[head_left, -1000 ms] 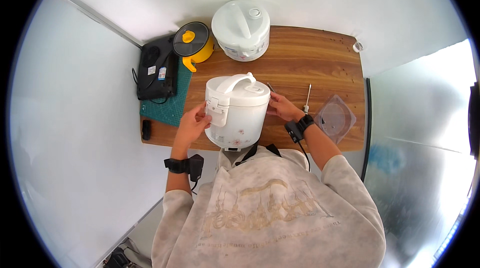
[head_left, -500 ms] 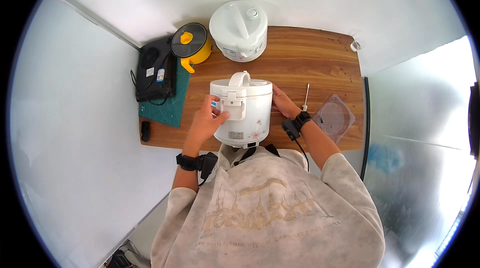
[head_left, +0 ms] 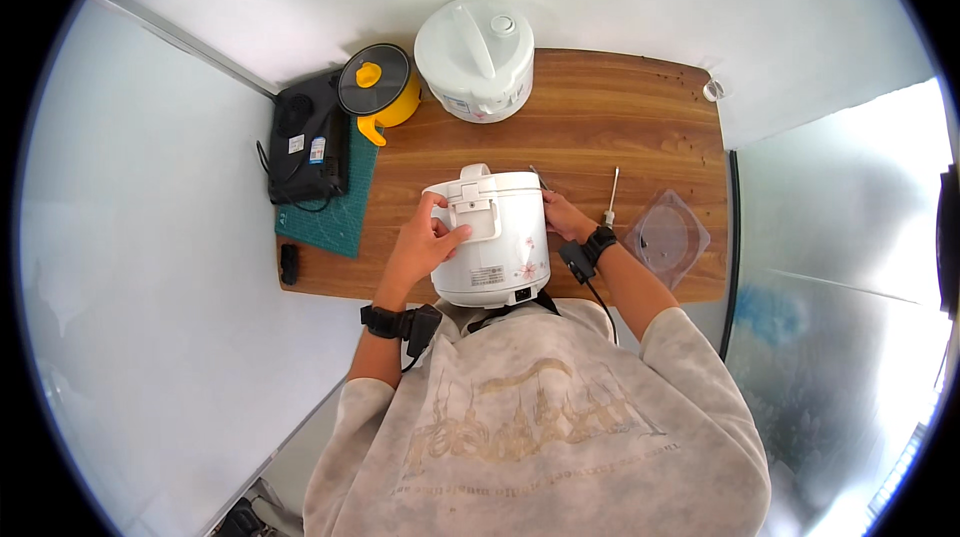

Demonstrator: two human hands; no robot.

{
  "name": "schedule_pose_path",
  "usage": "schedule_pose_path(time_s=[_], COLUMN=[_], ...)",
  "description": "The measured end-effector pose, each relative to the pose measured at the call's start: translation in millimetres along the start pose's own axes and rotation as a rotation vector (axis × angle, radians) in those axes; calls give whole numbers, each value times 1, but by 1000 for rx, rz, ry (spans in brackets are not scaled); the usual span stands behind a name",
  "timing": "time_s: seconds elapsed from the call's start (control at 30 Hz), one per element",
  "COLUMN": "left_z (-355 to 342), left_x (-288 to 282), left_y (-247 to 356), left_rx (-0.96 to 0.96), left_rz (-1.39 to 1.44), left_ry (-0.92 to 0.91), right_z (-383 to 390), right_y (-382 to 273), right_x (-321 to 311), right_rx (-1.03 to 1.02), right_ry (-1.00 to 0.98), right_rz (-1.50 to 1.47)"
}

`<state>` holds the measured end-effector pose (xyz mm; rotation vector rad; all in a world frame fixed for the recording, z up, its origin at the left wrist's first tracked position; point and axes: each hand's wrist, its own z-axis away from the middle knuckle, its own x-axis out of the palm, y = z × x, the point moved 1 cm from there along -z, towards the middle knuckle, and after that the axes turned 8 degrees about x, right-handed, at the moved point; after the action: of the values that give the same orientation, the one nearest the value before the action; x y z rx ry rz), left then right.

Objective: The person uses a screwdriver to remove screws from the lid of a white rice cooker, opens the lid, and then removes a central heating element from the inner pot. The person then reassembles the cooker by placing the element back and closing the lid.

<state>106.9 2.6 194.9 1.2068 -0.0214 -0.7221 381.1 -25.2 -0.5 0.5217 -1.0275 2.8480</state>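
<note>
A white rice cooker (head_left: 492, 252) with pink flowers on its side is tilted at the near edge of the table, its top leaning away from me. Its power socket shows low on the side facing me. My left hand (head_left: 425, 240) grips its left side, the thumb against the small white box below the lid hinge and the fingers curled round the wall. On the other side, my right hand (head_left: 566, 217) is closed against the cooker's wall, with its fingertips partly hidden. The cooker's lid is down.
A second white rice cooker (head_left: 476, 62) stands at the back, beside a yellow pot (head_left: 400, 102) with a dark lid. Left of them a black appliance (head_left: 310, 157) rests on a green mat (head_left: 345, 222). A screwdriver (head_left: 612, 199) and a clear tray (head_left: 672, 237) with small parts lie right.
The rice cooker has tipped, its base swinging up toward me, and turned slightly, bringing the power socket into sight. Both hands have kept hold of it. A thin rod now shows behind it.
</note>
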Motion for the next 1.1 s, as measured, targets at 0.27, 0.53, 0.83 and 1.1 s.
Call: schedule_pose_path(time_s=[0.27,0.53,0.83,1.1], left_z=[-3,3,2,-7], left_x=[6,-18,-99,-134], left_y=[-23,-50,-174,-315], left_rx=[47,39,-265,-229], left_rz=[115,335,388,-579], left_ry=[6,42,655,778], right_z=[16,58,50,29], right_y=[-6,-27,-4,5], right_x=[-8,1,-30,-72], right_rx=[38,-362,-277,-274], right_ry=[262,643,556,614], right_rz=[325,1178,1306,1302])
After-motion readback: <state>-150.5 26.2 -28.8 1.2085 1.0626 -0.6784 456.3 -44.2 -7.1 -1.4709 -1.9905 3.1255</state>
